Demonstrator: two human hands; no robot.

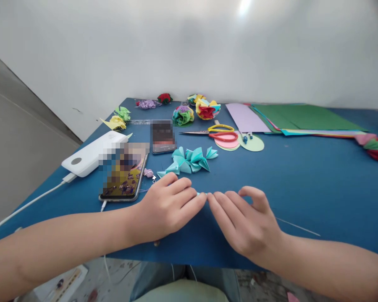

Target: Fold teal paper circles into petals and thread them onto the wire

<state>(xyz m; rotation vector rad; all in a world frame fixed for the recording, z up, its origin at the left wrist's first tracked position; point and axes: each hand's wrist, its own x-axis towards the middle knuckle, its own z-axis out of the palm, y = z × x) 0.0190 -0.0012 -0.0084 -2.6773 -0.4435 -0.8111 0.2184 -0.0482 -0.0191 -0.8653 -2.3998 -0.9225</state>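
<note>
Blue table (pixel 302 180) fills the view, with a stack of coloured paper sheets (pixel 302 119) at its far right. Two phones (pixel 124 174) and a white power bank (pixel 91 155) lie at the left. Scissors (pixel 214 133) sit beyond a cluster of teal folded paper (pixel 190 160). Left hand (pixel 166 207) and right hand (pixel 245 222) rest palm-down, fingertips meeting, pinched together on a tiny pale piece (pixel 202 194) near the table's front edge, mostly hidden.

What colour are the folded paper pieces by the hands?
Teal and light turquoise folded paper pieces, seen in the head view.
</note>
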